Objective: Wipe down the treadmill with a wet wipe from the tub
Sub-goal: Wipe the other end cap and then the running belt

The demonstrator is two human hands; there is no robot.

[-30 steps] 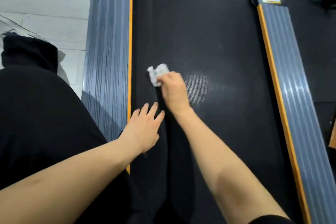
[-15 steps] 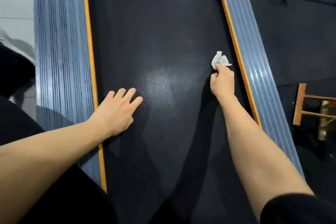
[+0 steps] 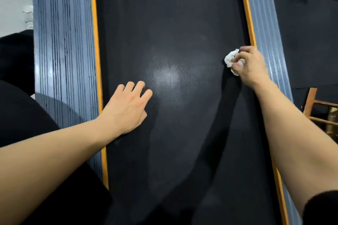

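Observation:
The treadmill's black belt (image 3: 170, 23) fills the middle of the view, between two grey ribbed side rails with orange edges, the left rail (image 3: 62, 51) and the right rail (image 3: 265, 29). My right hand (image 3: 250, 65) presses a crumpled white wet wipe (image 3: 230, 58) onto the belt beside the right orange edge. My left hand (image 3: 128, 107) lies flat on the belt near the left rail, fingers spread, holding nothing. The tub is not in view.
A wooden frame (image 3: 321, 109) stands on the dark floor mat to the right of the treadmill. My dark-clothed legs (image 3: 27, 115) sit left of the left rail. Pale floor (image 3: 14, 5) shows at the top left.
My right hand has swept the wipe from the belt's left side across to its right edge. My left hand has stayed flat on the belt. The view has shifted right.

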